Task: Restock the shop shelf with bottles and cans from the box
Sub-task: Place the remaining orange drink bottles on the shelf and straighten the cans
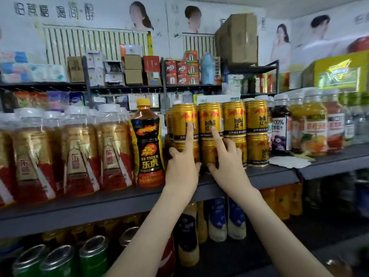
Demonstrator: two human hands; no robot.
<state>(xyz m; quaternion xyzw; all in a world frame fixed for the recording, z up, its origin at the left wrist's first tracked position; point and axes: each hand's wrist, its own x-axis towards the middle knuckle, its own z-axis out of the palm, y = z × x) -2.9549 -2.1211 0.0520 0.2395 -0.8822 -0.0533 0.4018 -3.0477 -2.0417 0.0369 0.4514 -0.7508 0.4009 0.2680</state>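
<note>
A: Looking for the gold cans (256,120). Where?
B: Stacked two high on the grey shelf (79,204), starting just right of the Hi-Tiger bottle (148,144).
A: And the left hand (182,166)?
B: Curled round the bottom can of the near stack (182,116), the one closest to the Hi-Tiger bottle. Thumb on the bottle side, forefinger (189,132) straight up, tip pressed to the top can.
A: Same for the right hand (229,166)?
B: Much the same, one stack further from the Hi-Tiger bottle: wrapped about the lower can of the next stack (209,116), forefinger (217,138) stretched up onto the upper can. Close beside the left, a small gap between.
A: On the other side of the Hi-Tiger bottle?
B: White-capped bottles (111,148) with red and gold labels, just beside it.
A: Past the cans?
B: Dark grape juice bottle (281,128) hard against the last stack, then orange-filled bottles (314,126), further still from the Hi-Tiger bottle.
A: Below?
B: Green cans (93,254) one level down, below and left of the Hi-Tiger bottle.
</note>
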